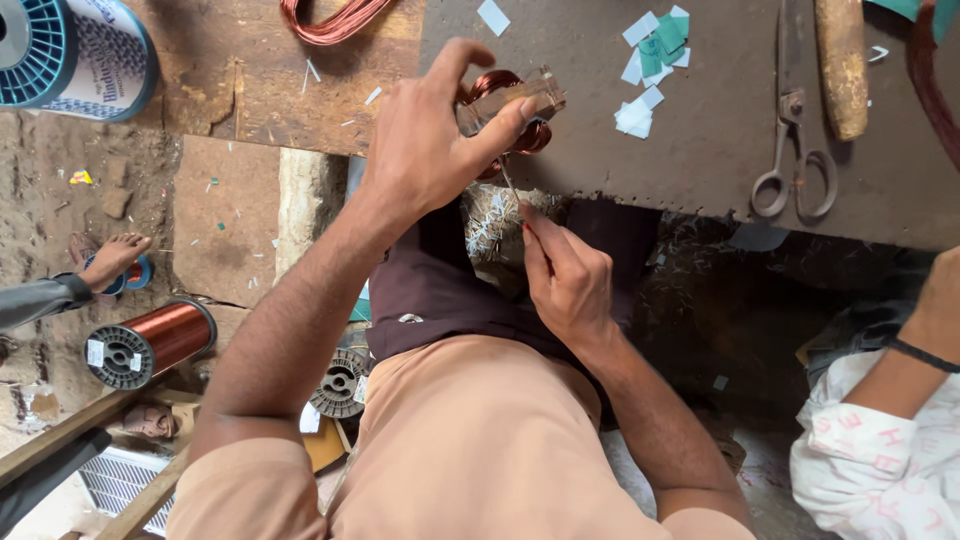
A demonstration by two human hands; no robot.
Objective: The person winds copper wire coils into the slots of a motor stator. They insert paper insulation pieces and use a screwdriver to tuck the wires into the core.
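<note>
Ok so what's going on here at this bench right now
A person at a dark workbench is working on a small copper wire coil. The left hand holds the coil at the bench edge, while the right hand pinches a thin strand running down from it. Scissors, a wooden handle and paper scraps lie on the bench. A spool of copper wire sits on the floor, and another person's arm shows at the right.

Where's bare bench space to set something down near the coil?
Free: dark bench top between the paper scraps and the scissors. Crowded: where the left hand holds the copper coil and the right hand works below it; also the far right beside the wooden handle.
</note>
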